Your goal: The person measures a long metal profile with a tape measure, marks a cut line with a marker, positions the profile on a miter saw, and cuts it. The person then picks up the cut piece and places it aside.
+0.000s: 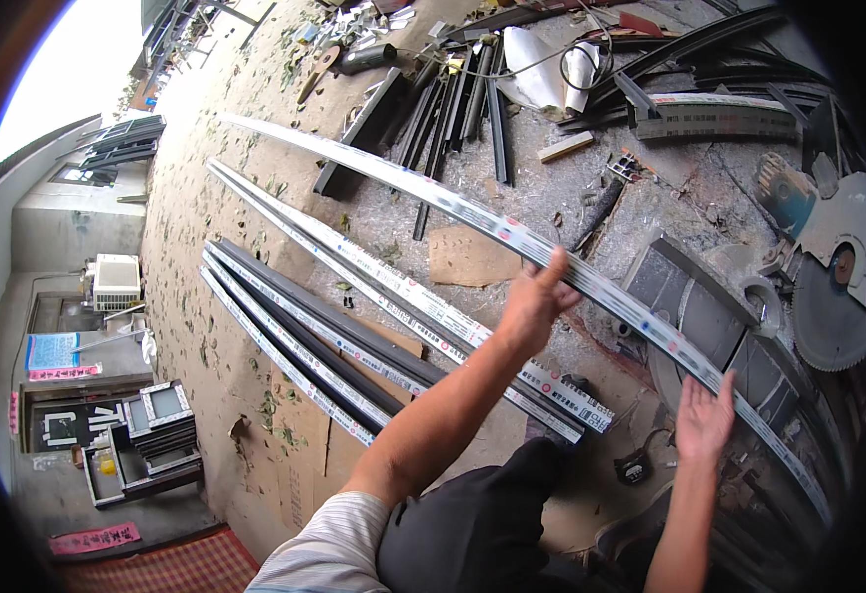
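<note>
The left hand [539,301] has its grip closed around the near edge of a long, narrow metal profile in silver-white printed film [502,229], thumb over the upper face and fingers curled below; how tightly it presses cannot be told. The right hand [704,420] sits farther along the same edge, palm up, thumb and fingers spread, fingertips at the profile; whether they bear weight is unclear. The profile lies just ahead of both hands, its long axis slanting from the far left to the near right: the right hand is nearer the near-right end, while the left hand has the longer stretch running out beyond it. That near-right part passes over the dusty grey metal base [685,287] of a saw, with a round toothed steel blade [828,326] on its far side. Below the profile, on the floor, a pair of white-filmed profiles [383,287] points roughly the same way, near a flat brown cardboard piece [472,259]. A black tape measure [633,466] lies left of the right forearm.
</note>
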{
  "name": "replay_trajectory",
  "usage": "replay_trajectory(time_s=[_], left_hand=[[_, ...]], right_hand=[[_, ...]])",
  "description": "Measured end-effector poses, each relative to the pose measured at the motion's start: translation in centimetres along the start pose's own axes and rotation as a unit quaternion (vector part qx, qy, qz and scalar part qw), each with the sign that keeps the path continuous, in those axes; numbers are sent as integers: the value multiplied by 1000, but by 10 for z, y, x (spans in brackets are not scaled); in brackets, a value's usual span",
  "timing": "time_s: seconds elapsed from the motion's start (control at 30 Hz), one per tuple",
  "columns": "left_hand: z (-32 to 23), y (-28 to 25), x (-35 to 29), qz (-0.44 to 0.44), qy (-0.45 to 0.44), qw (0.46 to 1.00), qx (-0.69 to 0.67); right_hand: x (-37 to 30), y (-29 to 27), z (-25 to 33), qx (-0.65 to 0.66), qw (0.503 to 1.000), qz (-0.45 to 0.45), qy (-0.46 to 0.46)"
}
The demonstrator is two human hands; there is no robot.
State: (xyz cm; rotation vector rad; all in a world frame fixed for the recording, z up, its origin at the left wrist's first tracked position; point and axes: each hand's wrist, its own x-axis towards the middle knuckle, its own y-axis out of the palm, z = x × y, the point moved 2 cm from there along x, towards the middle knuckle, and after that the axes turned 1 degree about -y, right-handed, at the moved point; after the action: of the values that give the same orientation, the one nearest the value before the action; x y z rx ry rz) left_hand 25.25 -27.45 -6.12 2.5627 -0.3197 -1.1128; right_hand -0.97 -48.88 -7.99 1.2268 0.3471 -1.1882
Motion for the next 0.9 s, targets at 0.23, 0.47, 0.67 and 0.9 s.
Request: replay_trajectory(time_s=[0.23,0.47,0.67,0.9], left_hand=[[31,-5,9,29,-19,998,54],[1,-8,21,80,55,993,60],[-11,-45,54,79,32,996,22],[-42,-60,67,54,76,995,33]], right_hand=[[-2,49,-67,-19,994,32,101],[-23,17,-33,-238,966,79,67],[-40,-43,14,-350,937,10,0],[-54,-127,10,-572,808,6,-143]])
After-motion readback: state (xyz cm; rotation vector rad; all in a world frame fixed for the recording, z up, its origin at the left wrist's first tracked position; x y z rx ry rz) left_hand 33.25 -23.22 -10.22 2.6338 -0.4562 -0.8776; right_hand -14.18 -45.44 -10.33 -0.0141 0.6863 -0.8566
